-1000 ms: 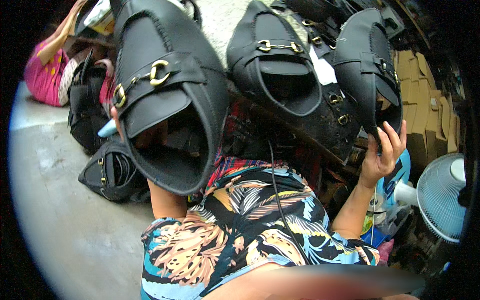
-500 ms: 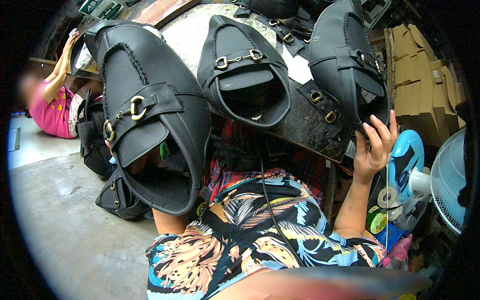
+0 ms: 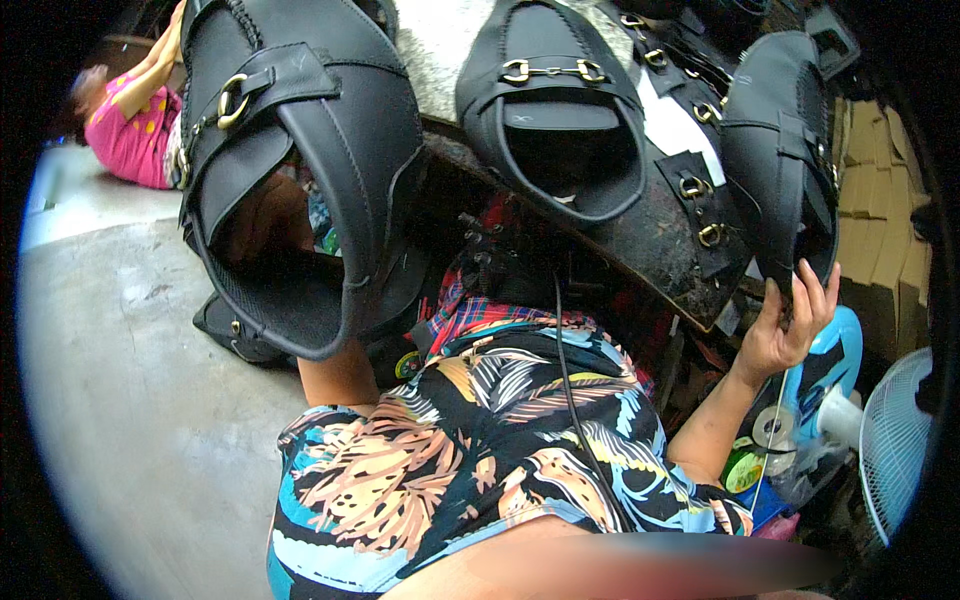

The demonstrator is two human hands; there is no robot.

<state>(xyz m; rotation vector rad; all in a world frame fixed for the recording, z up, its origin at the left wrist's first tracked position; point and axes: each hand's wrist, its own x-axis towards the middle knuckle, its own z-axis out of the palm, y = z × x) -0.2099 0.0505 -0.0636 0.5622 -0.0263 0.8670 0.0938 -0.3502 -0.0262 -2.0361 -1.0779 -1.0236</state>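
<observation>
At the left, close to the camera, a large black loafer (image 3: 345, 130) with a gold buckle is held up, its opening toward me. My left forearm rises beneath it; a patch of my left hand (image 3: 283, 215) shows through the opening, the fingers mostly hidden. At the right, my right hand (image 3: 790, 330) grips the heel rim of another black loafer (image 3: 768, 120), thumb on one side and fingers on the other. Between the two, a third black loafer (image 3: 545, 120) with a gold bit across its front lies at the bench edge.
Several black straps with gold buckles (image 3: 702, 205) lie on the dark bench (image 3: 640, 240), beside white paper (image 3: 680, 125). At the right are stacked cardboard pieces (image 3: 870, 200) and a blue and white fan (image 3: 900, 390). Another person (image 3: 135, 140) in pink is at the far left.
My view has shifted, so the middle and right loafers appear farther right and the left loafer higher. The right loafer is turned more side-on, with my right hand still at its heel.
</observation>
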